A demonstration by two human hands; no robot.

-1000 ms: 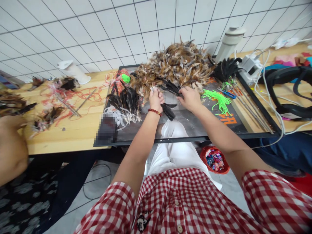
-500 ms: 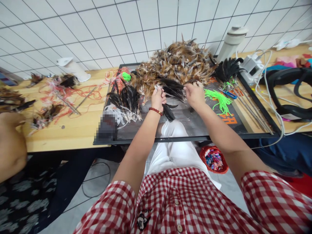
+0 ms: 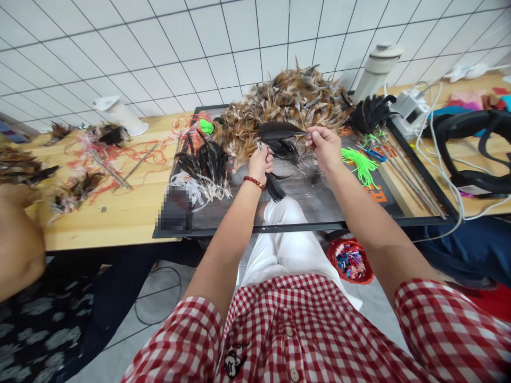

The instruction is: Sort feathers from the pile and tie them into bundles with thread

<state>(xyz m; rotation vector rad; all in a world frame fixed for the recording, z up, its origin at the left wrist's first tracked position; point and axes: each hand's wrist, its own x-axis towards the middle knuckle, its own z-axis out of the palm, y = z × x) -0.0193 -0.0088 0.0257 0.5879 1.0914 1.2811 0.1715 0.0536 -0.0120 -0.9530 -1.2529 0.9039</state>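
My left hand [image 3: 261, 162] is closed around black feathers [image 3: 275, 187], their dark ends hanging below the fist and pale quill ends showing at its top. Between the fingertips of my right hand [image 3: 325, 146] is one long dark feather [image 3: 279, 131], held by its quill end, its blade pointing left. Beneath it lies a small bunch of black feathers [image 3: 284, 150] on the dark board [image 3: 243, 213]. Behind both hands rises a large heap of brown feathers [image 3: 295, 101]. More black feathers [image 3: 207, 162] lie left of my left hand, beside white string [image 3: 187, 186].
Bright green cords [image 3: 361, 167], a blue-handled tool [image 3: 375, 155] and thin sticks [image 3: 415, 181] lie to the right. A pale bottle [image 3: 377, 72] and white charger [image 3: 411, 113] stand behind. At left are red strings [image 3: 136, 151] and another person's arm [image 3: 18, 239]. A red basket [image 3: 369, 274] sits below.
My right hand has lifted a single dark feather from the black bunch and moved slightly right. The left hand has stayed in place, still closed on its feathers.
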